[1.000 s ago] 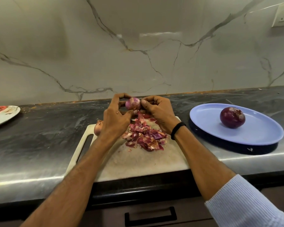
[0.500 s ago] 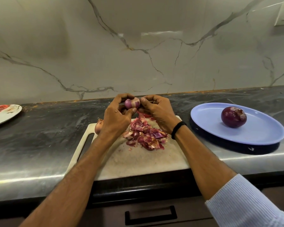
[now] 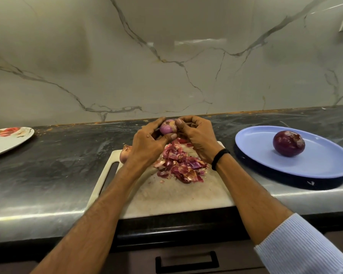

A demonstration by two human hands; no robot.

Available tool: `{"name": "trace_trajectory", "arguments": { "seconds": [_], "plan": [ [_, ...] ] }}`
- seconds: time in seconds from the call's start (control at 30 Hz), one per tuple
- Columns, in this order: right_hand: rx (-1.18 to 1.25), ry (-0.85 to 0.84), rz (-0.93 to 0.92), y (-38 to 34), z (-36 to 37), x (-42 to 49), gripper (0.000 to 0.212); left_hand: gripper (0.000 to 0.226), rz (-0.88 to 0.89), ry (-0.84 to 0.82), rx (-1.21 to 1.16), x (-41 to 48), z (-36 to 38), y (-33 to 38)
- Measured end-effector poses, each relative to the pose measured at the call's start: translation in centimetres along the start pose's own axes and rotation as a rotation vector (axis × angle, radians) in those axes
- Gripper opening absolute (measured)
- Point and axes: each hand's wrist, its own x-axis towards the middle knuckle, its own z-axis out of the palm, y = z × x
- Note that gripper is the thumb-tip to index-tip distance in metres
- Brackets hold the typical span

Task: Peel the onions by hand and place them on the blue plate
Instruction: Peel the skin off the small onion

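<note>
Centre frame, above the peel pile (image 3: 180, 165), my left grip (image 3: 147, 143) cradles the small onion (image 3: 167, 126), fingers curled round it; my right grip (image 3: 198, 139) pinches its top. I should tear thin strips, then carry it to the blue plate (image 3: 315, 165) at frame right.

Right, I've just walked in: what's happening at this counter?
A person grips a small onion with the left hand and right hand, peeling it above a cutting board heaped with purple skins. One purple onion sits on the blue plate. A third onion lies on the board, partly hidden by the left hand.
</note>
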Motion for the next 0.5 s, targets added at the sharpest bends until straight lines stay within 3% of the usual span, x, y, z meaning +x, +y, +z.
{"name": "trace_trajectory", "arguments": {
  "seconds": [0.33, 0.5],
  "plan": [
    [-0.095, 0.018, -0.064, -0.05, -0.11, 0.02, 0.019, 0.080, -0.022, -0.015, -0.004, -0.22, -0.41, 0.48],
    [-0.097, 0.002, -0.081, 0.34, -0.18, 0.09, 0.015, 0.062, -0.025, -0.049, 0.021, -0.11, -0.35, -0.16]
  ]
}}
